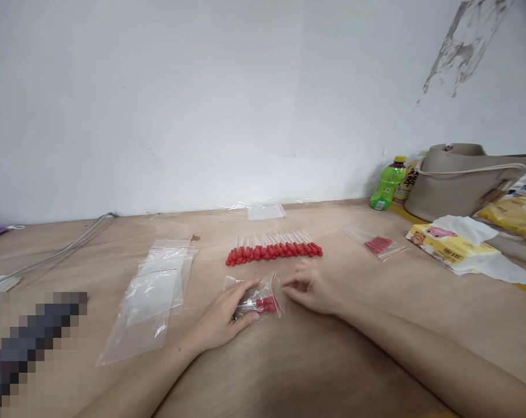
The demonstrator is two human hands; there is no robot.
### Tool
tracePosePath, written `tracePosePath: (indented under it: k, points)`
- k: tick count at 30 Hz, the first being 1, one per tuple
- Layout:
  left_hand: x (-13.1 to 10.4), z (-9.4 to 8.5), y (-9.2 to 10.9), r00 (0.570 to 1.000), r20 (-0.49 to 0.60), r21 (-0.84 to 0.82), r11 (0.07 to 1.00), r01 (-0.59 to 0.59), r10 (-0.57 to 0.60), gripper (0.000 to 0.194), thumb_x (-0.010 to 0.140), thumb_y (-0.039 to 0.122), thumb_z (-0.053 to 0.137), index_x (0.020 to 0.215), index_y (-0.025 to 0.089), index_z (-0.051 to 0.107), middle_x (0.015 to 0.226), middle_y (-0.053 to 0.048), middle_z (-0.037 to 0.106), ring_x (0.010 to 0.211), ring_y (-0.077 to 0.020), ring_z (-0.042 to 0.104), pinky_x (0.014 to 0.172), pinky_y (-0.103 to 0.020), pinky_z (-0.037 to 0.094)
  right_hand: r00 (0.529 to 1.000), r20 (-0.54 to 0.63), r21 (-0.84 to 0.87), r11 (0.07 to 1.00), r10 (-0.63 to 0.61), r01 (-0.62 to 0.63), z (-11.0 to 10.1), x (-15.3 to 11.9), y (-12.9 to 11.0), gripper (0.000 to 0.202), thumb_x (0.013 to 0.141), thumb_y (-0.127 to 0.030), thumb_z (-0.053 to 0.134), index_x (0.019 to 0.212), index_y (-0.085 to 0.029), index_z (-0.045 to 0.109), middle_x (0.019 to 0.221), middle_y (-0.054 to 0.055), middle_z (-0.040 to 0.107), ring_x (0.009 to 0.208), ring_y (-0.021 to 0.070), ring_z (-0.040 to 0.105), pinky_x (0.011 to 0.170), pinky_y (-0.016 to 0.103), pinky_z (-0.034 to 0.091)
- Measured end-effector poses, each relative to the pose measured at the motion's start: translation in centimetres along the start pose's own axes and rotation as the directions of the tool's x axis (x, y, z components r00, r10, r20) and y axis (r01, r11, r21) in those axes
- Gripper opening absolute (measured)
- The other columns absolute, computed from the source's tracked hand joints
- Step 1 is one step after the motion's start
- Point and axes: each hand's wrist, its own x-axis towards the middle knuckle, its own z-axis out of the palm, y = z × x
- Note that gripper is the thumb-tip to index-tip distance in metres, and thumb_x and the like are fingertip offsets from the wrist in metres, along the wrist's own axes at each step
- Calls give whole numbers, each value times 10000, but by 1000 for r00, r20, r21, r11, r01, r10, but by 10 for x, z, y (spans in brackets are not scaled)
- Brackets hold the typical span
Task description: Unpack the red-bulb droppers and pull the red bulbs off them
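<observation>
My left hand (pixel 226 316) grips a small clear zip bag (pixel 277 284) lying on the table, thumb on the near side and fingers on the far side. Inside the bag are several red-tipped sticks, their red heads (pixel 266 305) towards the bag's red-lined mouth at the right. Beside that mouth is my right hand (pixel 310 287), its thumb and fingers curled together in a pinch; what they hold, if anything, I cannot make out. Just beyond both hands, a row of pale thin sticks with red heads (pixel 274 251) lies with the heads facing me.
Flat zip bags (pixel 152 287) overlap at the left; another bag (pixel 266 212) lies near the wall. At the right are a bag with red-tipped sticks (pixel 378 244), a yellow tissue pack (pixel 457 247), a green bottle (pixel 388 184) and a beige handbag (pixel 448 180). A grey cable (pixel 67 248) crosses the left.
</observation>
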Motion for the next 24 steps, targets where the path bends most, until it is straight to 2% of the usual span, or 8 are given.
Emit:
tracePosePath:
  k: [3,8,11,16,20,24]
  points:
    - [-1,1,0,1000,-2,13,1000,-11,11,534,821,394,493,1304,262,307,1308,-60,439,1164,-231,438,958,-402,382,992,120,48,998,-49,44,12,3,-19,145,771,-306,575,858,-224,659,796,20,612,795,155,515,754,304,374]
    - [0,4,2,998,-35,73,996,-43,46,480,843,399,450,1283,247,332,1286,-65,457,1154,-228,444,950,-390,387,954,294,44,998,-59,49,15,5,-22,255,672,-410,665,816,-202,643,847,26,587,813,166,497,736,289,372]
    - [1,5,3,997,-47,99,993,-57,62,460,852,398,432,1273,237,339,1278,-71,462,1152,-227,443,954,-397,382,957,289,58,998,-33,17,14,4,-24,251,614,-355,711,771,-186,614,799,10,575,771,155,496,702,269,377]
    - [1,5,0,998,-29,95,994,-46,49,509,842,418,443,1295,221,320,1299,-83,440,1172,-233,422,970,-409,372,961,267,241,961,67,-134,16,0,-29,105,687,-134,570,781,-176,548,665,-40,540,584,80,459,553,194,368]
    - [-1,3,-1,998,-10,105,992,-64,66,541,836,426,449,1318,231,298,1320,-77,419,1192,-240,398,981,-419,359,944,297,396,882,141,-256,15,-1,-22,84,721,-150,544,802,-170,545,652,-39,544,555,69,471,508,178,382]
    - [-5,-3,2,995,38,205,974,-93,87,534,855,415,412,1343,250,270,1358,-70,375,1231,-245,350,997,-428,328,894,376,589,682,244,-434,-1,2,-7,167,706,-254,611,826,-160,544,676,-15,609,576,88,557,550,213,459]
